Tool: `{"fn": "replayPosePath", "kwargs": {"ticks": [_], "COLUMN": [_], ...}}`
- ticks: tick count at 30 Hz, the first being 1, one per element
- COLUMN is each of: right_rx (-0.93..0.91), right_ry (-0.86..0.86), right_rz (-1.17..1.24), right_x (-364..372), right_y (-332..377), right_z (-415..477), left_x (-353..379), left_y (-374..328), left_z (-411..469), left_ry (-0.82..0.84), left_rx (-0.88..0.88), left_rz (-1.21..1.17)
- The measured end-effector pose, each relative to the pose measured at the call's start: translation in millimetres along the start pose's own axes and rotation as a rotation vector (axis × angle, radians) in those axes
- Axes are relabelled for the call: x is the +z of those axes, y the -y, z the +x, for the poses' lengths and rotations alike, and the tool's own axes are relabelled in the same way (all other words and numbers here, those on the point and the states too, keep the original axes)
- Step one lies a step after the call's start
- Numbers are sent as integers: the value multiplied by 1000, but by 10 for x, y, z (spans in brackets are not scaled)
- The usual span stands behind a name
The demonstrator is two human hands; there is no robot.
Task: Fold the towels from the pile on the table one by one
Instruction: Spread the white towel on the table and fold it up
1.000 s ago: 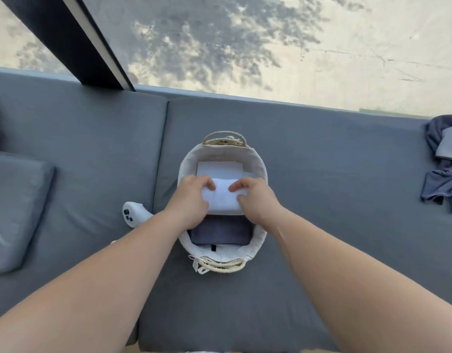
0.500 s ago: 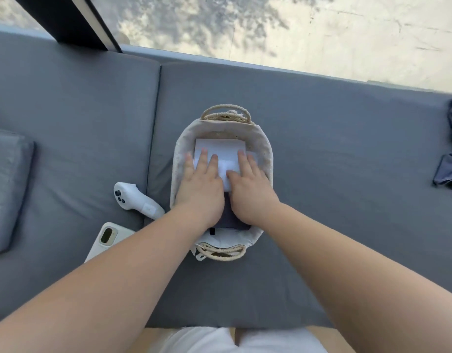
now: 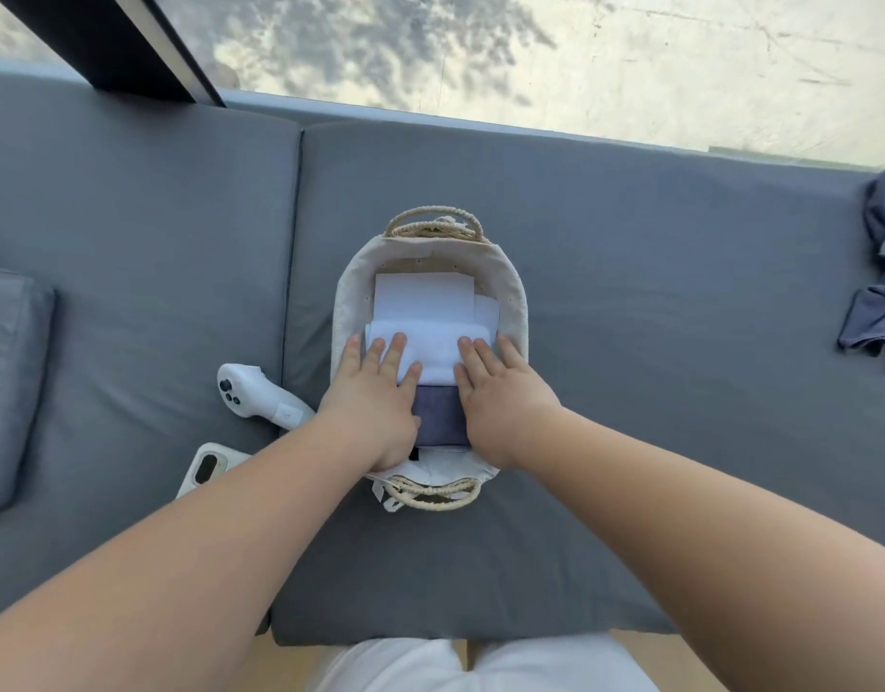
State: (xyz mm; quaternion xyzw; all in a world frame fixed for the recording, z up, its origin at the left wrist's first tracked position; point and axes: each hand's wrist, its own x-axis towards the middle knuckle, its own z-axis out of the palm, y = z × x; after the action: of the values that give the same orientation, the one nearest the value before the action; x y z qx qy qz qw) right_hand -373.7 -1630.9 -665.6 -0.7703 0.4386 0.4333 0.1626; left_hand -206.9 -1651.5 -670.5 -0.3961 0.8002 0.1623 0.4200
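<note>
In the basket [image 3: 516,302], the white towel [image 3: 430,359] that was pinched 1 second ago now lies flat under both hands: left hand [image 3: 375,409] and right hand [image 3: 505,402] press it with straight, spread fingers [image 3: 396,351]. This towel looks stowed; the pile [image 3: 875,317] waits far right.

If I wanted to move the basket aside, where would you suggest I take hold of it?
I'd take the basket by the far rope handle and the near rope handle, one hand on each, coming from above: they arch up at its two ends, while its soft cloth walls would probably sag if pinched.
</note>
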Motion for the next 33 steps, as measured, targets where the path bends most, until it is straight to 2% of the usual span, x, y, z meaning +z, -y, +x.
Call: {"fn": "replayPosePath", "kwargs": {"ticks": [16,23,26,29,33], "right_rx": [87,63,71,94,203], "right_ry": [146,63,-16,-105,-223], "right_rz": [7,210,383,610,713], "right_x": [-148,-179,-194,-114,220], "right_y": [126,79,57,-37,-205], "right_z": [141,-292,-569,-904,-1469], "left_x": [-113,-141,-168,-224,-371], "left_y": [-19,-136,-165,-239,-563], "left_z": [140,-241,-441,-614,-837], "left_ry": [112,20,-8,-102,-248], "left_rx": [-32,-40,-11,8,24], "left_rz": [10,-165,-219,-304,-385]}}
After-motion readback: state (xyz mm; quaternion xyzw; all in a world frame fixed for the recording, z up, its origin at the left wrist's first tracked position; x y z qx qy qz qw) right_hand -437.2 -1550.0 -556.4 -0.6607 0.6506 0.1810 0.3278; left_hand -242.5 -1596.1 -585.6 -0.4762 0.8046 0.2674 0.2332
